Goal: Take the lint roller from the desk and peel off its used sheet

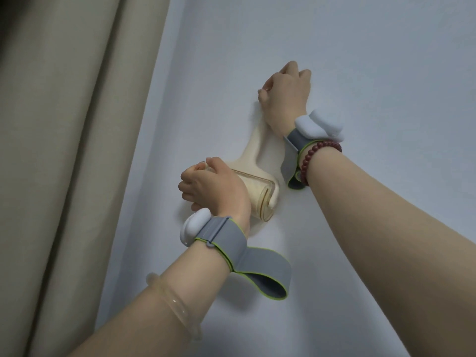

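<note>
A cream lint roller [253, 153] lies on the white desk [360, 60], handle pointing away from me, its roll inside a clear plastic cover [262, 197] at the near end. My right hand [284, 95] is closed around the far end of the handle. My left hand [208, 185] grips the left part of the clear cover over the roll, fingers curled. The used sheet itself is hidden under the cover and my hand.
A beige curtain [64, 150] hangs along the desk's left edge, close to my left hand. Both wrists wear grey straps with white sensor pods; the right also has a red bead bracelet [318, 157].
</note>
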`<act>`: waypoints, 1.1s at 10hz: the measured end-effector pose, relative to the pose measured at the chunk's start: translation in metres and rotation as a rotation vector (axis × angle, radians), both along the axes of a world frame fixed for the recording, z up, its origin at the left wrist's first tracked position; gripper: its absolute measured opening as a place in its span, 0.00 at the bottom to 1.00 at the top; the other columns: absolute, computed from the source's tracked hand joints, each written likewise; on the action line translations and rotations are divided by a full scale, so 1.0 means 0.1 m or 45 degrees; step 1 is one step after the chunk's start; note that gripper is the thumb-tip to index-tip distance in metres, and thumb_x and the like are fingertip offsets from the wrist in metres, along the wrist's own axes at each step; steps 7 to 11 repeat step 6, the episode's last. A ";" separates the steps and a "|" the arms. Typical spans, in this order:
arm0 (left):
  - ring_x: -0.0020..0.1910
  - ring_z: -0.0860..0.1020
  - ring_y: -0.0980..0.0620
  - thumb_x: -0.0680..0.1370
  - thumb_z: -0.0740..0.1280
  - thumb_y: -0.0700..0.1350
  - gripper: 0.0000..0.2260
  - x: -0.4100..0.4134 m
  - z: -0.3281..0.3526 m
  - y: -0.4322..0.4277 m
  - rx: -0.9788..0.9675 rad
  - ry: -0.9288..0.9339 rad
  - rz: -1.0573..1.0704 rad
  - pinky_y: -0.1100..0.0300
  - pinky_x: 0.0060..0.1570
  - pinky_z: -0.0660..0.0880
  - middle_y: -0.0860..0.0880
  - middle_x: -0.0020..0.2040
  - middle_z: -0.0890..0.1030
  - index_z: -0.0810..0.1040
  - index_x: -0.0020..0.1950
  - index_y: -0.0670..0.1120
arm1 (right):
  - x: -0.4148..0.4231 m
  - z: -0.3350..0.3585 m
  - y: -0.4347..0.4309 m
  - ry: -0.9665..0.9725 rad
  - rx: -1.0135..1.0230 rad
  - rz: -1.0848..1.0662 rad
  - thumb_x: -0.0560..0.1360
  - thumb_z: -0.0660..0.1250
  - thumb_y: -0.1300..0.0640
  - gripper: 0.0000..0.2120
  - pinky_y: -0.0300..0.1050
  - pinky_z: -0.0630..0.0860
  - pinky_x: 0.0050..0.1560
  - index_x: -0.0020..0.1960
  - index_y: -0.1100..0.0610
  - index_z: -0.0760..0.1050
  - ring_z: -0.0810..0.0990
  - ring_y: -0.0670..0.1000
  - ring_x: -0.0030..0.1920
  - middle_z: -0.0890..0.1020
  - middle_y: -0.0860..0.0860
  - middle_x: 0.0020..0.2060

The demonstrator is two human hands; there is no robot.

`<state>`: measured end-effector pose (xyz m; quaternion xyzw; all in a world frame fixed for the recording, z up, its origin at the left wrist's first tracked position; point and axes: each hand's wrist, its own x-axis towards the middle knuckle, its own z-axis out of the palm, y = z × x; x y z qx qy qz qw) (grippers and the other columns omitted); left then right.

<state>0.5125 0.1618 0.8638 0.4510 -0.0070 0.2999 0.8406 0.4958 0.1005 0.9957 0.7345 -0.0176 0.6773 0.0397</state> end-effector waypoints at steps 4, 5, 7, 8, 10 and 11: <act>0.70 0.62 0.45 0.80 0.57 0.52 0.22 -0.04 -0.12 0.06 0.155 -0.043 0.112 0.50 0.66 0.60 0.42 0.69 0.66 0.65 0.69 0.41 | -0.09 -0.59 0.00 -0.195 0.091 0.292 0.77 0.61 0.58 0.15 0.49 0.64 0.57 0.61 0.65 0.70 0.70 0.62 0.58 0.72 0.63 0.59; 0.68 0.66 0.45 0.79 0.60 0.49 0.19 -0.17 -0.26 0.06 0.159 -0.183 0.353 0.54 0.62 0.60 0.44 0.68 0.69 0.69 0.66 0.41 | -0.29 -0.87 -0.02 -0.420 0.088 0.269 0.75 0.62 0.59 0.11 0.48 0.63 0.50 0.53 0.66 0.73 0.73 0.63 0.51 0.76 0.64 0.51; 0.57 0.73 0.43 0.77 0.60 0.45 0.12 -0.30 -0.35 0.06 0.095 -0.500 0.609 0.64 0.48 0.58 0.41 0.57 0.76 0.75 0.51 0.37 | -0.50 -1.08 -0.06 -0.487 0.067 0.477 0.76 0.61 0.64 0.05 0.47 0.68 0.45 0.47 0.66 0.73 0.75 0.60 0.43 0.78 0.60 0.42; 0.57 0.73 0.43 0.77 0.60 0.45 0.12 -0.30 -0.35 0.06 0.095 -0.500 0.609 0.64 0.48 0.58 0.41 0.57 0.76 0.75 0.51 0.37 | -0.50 -1.08 -0.06 -0.487 0.067 0.477 0.76 0.61 0.64 0.05 0.47 0.68 0.45 0.47 0.66 0.73 0.75 0.60 0.43 0.78 0.60 0.42; 0.57 0.73 0.43 0.77 0.60 0.45 0.12 -0.30 -0.35 0.06 0.095 -0.500 0.609 0.64 0.48 0.58 0.41 0.57 0.76 0.75 0.51 0.37 | -0.50 -1.08 -0.06 -0.487 0.067 0.477 0.76 0.61 0.64 0.05 0.47 0.68 0.45 0.47 0.66 0.73 0.75 0.60 0.43 0.78 0.60 0.42; 0.57 0.73 0.43 0.77 0.60 0.45 0.12 -0.30 -0.35 0.06 0.095 -0.500 0.609 0.64 0.48 0.58 0.41 0.57 0.76 0.75 0.51 0.37 | -0.50 -1.08 -0.06 -0.487 0.067 0.477 0.76 0.61 0.64 0.05 0.47 0.68 0.45 0.47 0.66 0.73 0.75 0.60 0.43 0.78 0.60 0.42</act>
